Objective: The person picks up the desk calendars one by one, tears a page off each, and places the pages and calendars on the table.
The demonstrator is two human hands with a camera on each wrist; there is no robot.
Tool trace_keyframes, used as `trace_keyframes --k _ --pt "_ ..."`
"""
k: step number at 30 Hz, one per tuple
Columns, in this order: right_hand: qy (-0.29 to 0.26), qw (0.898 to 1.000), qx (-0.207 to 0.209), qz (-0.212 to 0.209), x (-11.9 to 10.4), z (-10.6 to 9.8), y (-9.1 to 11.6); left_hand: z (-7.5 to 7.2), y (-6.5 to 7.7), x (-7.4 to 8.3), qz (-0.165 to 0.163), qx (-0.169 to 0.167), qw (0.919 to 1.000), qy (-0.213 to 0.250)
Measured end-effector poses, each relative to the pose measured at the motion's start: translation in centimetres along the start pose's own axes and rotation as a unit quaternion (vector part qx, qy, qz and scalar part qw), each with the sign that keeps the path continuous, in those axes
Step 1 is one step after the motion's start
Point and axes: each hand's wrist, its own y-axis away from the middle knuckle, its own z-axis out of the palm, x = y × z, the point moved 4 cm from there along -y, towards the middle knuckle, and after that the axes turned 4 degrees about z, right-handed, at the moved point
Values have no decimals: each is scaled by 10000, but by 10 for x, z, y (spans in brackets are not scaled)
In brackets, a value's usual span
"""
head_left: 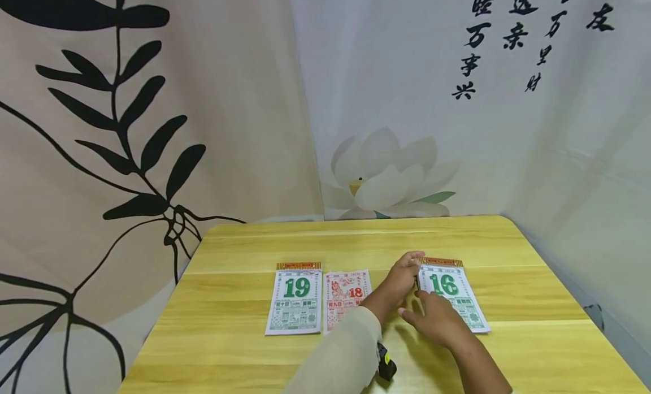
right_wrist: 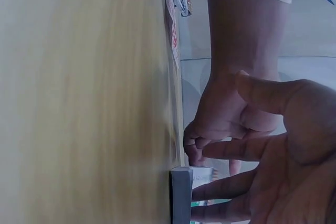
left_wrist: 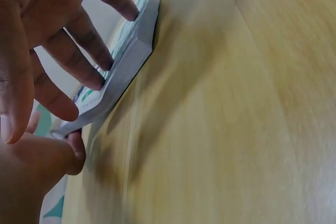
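Note:
A tear-off calendar pad [head_left: 470,309] with a green 16 and a red-and-gold header strip lies slightly turned on the right half of the table. My left hand [head_left: 403,276] grips its upper left corner; in the left wrist view a digit of the left hand [left_wrist: 31,163] tucks under the pad's edge. Spread over the pad's left side is my right hand [head_left: 441,319]. In the left wrist view the right hand [left_wrist: 58,35] has its fingers fairly straight, fingertips on the page by the thick side edge. Part of the page is hidden beneath it.
On the left lies another calendar pad [head_left: 294,303] with a green 19. A sheet [head_left: 351,292] printed with a red 18 lies beside it, partly behind the left forearm. The wooden table [head_left: 224,360] meets printed cloth [head_left: 254,111] at the back.

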Motion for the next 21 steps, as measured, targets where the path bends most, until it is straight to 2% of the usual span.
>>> trace_keyframes --k 6,12,18,21 --pt "-111 9999 4 27 1 0 2 4 -3 0 55 134 9996 226" --pt "-136 9998 68 -114 0 1 3 6 -5 -3 -103 388 9982 447" --pt "-146 9998 77 -124 1 -2 5 12 -5 -8 -211 282 9984 449" --pt "-179 9997 48 -127 2 -3 6 13 -4 -9 -222 351 9976 562"
